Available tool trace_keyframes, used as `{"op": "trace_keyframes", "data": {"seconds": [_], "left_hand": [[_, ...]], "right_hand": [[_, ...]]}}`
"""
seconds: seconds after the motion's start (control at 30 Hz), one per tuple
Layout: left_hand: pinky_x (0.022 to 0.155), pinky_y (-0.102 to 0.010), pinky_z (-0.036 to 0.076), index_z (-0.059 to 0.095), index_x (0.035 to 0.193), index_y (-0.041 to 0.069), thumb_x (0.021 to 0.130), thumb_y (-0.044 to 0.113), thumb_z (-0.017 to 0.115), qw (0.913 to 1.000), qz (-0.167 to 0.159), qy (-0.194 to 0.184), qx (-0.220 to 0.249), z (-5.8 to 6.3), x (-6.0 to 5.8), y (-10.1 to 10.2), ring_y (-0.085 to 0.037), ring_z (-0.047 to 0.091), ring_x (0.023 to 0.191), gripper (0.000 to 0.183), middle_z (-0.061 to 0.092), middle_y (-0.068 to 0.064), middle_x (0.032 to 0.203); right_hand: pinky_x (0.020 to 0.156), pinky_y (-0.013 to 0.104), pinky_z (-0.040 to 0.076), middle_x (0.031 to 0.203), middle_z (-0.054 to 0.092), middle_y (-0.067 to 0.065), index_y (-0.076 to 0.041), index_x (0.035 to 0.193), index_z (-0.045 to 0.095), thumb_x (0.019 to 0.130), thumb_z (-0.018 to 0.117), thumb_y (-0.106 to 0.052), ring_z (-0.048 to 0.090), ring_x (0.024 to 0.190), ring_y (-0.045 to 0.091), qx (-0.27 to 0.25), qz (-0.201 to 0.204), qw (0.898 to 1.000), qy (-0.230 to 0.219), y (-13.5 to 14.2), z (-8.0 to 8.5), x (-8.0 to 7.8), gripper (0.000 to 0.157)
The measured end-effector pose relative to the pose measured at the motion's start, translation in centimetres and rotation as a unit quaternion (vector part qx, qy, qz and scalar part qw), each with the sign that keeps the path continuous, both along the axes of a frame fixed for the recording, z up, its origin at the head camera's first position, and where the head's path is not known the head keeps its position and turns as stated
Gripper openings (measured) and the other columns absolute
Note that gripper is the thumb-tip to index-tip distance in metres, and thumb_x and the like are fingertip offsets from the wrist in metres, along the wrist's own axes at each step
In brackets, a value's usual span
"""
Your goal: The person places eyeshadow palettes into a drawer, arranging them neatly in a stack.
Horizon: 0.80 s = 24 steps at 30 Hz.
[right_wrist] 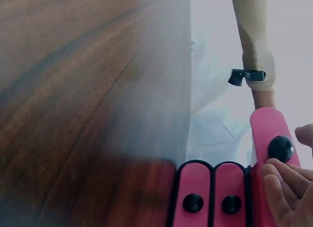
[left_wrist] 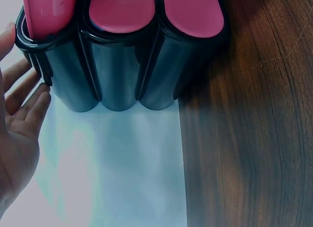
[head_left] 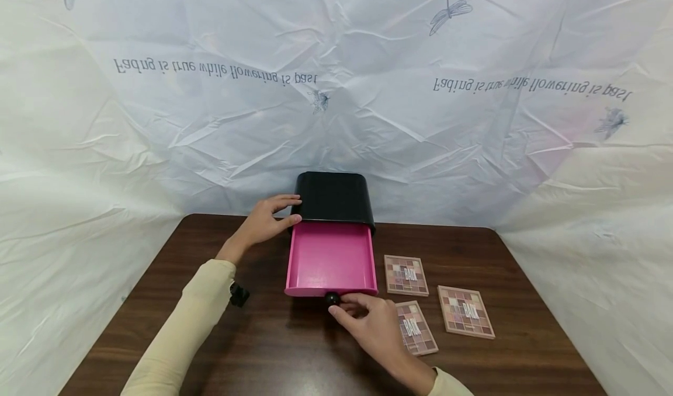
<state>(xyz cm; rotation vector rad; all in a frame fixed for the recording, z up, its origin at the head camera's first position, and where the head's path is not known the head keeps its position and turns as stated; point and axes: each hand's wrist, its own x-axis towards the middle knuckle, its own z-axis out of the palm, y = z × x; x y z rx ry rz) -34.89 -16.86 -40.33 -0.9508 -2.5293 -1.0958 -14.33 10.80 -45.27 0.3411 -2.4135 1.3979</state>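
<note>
A glossy black drawer cabinet [head_left: 333,196] with three pink drawers stands at the table's back edge. Its top drawer [head_left: 331,259] is pulled far out, showing a bare pink floor. My right hand [head_left: 375,329] pinches the round black knob [right_wrist: 280,148] at that drawer's front between thumb and fingers. Against the cabinet's left side rests my left hand [head_left: 265,218], fingers fairly straight and thumb by the front edge. In the left wrist view the same hand [left_wrist: 22,124] touches the casing near the top drawer. The two lower drawers [right_wrist: 194,180] are closed.
Right of the cabinet lie three eyeshadow palettes: one near the drawer [head_left: 406,275], one farther right [head_left: 465,312], one partly behind my right hand [head_left: 416,329]. White printed sheeting [head_left: 336,127] hangs behind and beside the brown wooden table [head_left: 273,349].
</note>
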Motion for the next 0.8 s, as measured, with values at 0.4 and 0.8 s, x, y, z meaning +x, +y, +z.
{"op": "trace_keyframes", "data": {"seconds": [0.4,0.8], "left_hand": [[0.109,-0.051,0.048,0.065,0.140,0.013,0.096,0.041,0.072,1.0000,-0.005,0.001,0.000,-0.1,-0.2,-0.1,-0.033,0.057,0.133,0.052,0.058,-0.005,0.147],[0.109,-0.051,0.048,0.065,0.140,0.013,0.096,0.039,0.072,1.0000,-0.003,-0.001,-0.002,-0.2,-0.2,0.0,-0.032,0.057,0.133,0.051,0.058,-0.005,0.147]], "right_hand": [[0.059,0.024,0.059,0.099,0.077,-0.003,-0.014,0.112,0.078,0.083,0.088,-0.017,0.071,0.077,0.006,-0.002,0.095,0.990,0.103,2.9,2.3,1.4,0.031],[0.066,0.018,0.058,0.106,0.076,0.014,0.000,0.120,0.073,0.079,0.090,-0.017,0.070,0.088,0.009,0.034,0.161,0.954,0.251,9.6,3.3,-0.5,0.047]]}}
